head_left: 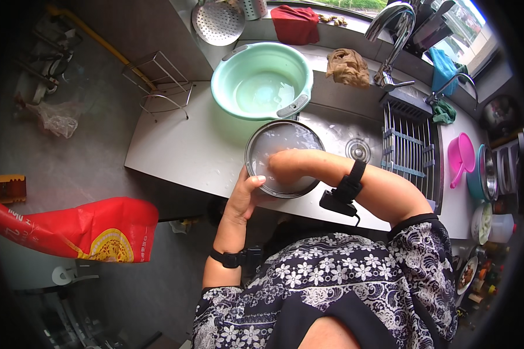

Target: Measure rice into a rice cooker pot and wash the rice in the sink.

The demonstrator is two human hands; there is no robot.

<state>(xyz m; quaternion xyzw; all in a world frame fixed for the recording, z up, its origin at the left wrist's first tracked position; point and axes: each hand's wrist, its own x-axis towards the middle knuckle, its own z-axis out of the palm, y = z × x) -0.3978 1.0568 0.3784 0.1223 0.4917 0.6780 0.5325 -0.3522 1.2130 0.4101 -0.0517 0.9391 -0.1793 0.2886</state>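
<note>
A round metal pot (248,150) holding cloudy, whitish liquid stands at the counter's front edge, left of the sink. My left hand (248,192) grips its near left rim, the thumb lying over the edge. Inside the pot is my right hand (288,165), its fingers sunk in the liquid; whether they hold anything is hidden. Just behind the pot sits a mint-green plastic basin (220,94) with some clear water in it. The steel sink (332,126) lies to the right, its drain strainer (357,150) visible.
A dish rack (408,148) spans the sink's right side, below a chrome faucet (391,65). Beyond it lies a pink ladle (461,152). A brown cloth (348,67) hangs at the sink's back edge. A wire rack (168,87) stands at the counter's left end; a red bag (113,227) is further left.
</note>
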